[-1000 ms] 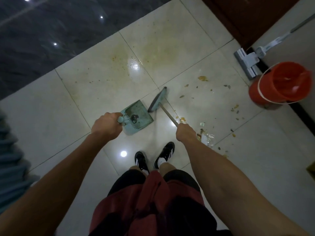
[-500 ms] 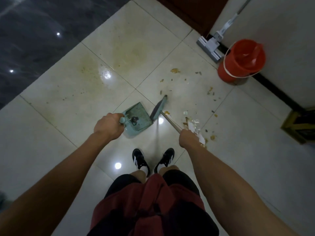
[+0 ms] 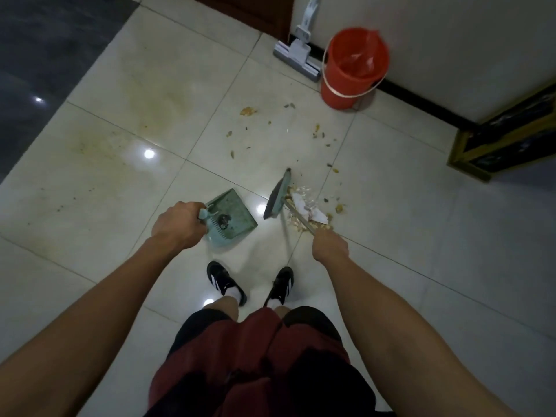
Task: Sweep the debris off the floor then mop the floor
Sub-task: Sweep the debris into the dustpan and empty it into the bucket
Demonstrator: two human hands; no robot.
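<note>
Your left hand [image 3: 177, 225] grips one dustpan [image 3: 231, 218]; right hand [image 3: 329, 245] grips one broom [image 3: 278, 195] (one mop [image 3: 296, 57], one bucket [image 3: 353, 67] beyond).

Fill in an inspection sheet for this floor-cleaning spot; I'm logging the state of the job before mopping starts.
Surface: pale tiled floor, glossy, with yellowish stains on the far-left tiles.
Job's things: green dustpan on the floor, some dirt inside; broom beside it; flat mop and red bucket by the wall.
Clutter: food scraps scattered ahead; crumpled wrapper pile right of the broom head.
Hands: left hand grips the dustpan handle; right hand grips the broom handle.
Cables: nothing seen.
Surroundings: dark door, gold-framed dark box at right.
</note>
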